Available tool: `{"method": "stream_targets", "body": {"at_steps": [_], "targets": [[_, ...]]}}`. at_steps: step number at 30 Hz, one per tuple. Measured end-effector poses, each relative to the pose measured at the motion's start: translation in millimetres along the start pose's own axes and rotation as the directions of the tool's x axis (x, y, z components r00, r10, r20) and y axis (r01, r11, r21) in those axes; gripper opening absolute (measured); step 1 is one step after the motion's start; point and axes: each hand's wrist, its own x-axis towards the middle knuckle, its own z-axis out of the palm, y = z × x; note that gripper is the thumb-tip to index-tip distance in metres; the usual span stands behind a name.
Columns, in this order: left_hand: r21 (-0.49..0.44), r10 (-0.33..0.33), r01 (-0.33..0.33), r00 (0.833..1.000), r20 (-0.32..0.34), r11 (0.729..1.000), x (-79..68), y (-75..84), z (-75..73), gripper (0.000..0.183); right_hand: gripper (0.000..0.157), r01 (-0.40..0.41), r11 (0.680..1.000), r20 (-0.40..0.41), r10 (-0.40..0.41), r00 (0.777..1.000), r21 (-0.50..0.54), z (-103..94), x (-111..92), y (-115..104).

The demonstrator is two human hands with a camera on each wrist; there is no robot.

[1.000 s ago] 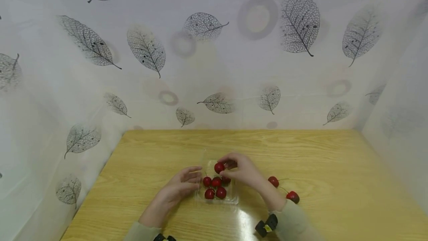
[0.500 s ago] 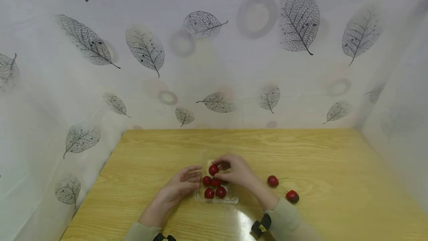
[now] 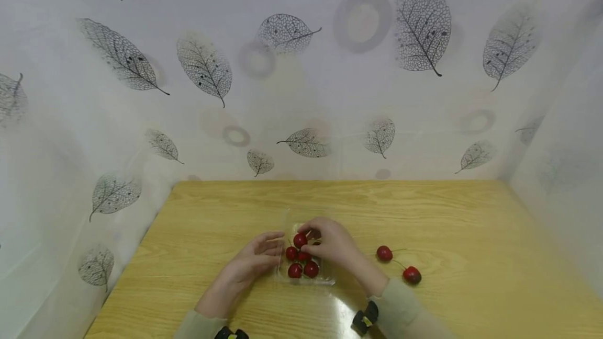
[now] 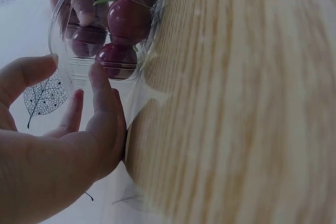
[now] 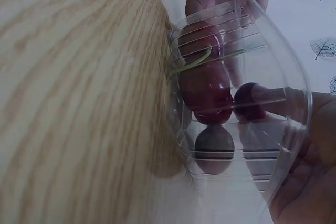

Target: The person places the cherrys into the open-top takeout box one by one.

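Note:
A clear plastic box [image 3: 328, 281] sits on the table with several red cherries inside, among them a cherry [image 3: 311, 269] near its front wall. Over the box, my right hand [image 3: 333, 243] pinches a cherry [image 3: 300, 240] between thumb and fingers, above the others. The right wrist view shows its thumb against that cherry [image 5: 245, 101] through the clear wall. My left hand [image 3: 249, 263] is at the box's left side, fingers loosely extended. In the left wrist view, its fingertips [image 4: 97, 73] touch or nearly touch the wall. Part of the contents is hidden behind my right hand.
Two stemmed cherries lie on the wooden table [image 3: 226, 208] to the right of the box: one cherry [image 3: 384, 253] farther back, another cherry [image 3: 412, 275] nearer. A pale leaf-patterned sheet [image 3: 330, 82] stands around the table's back and sides.
My right hand has moved left and slightly down over the box with the pinched cherry, settling almost still in the last half second. The left hand has stayed in place.

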Motion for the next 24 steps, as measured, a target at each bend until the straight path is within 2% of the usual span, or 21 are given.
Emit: {"method": "stream_targets", "body": {"at_steps": [10, 24], "targets": [[0.004, -0.004, 0.004, 1.0, -0.006, 1.0, -0.7, 1.4, 0.7, 0.076, 0.032, 0.007, 0.999, 0.0, -0.007, 1.0, -0.045, 2.2, 1.3, 1.1], [-0.012, 0.021, -0.021, 1.0, 0.013, 1.0, 0.8, -1.4, -1.3, 0.075, 0.031, -0.041, 0.998, -0.012, 0.041, 0.999, 0.042, 5.0, 2.9, 2.3]]}}
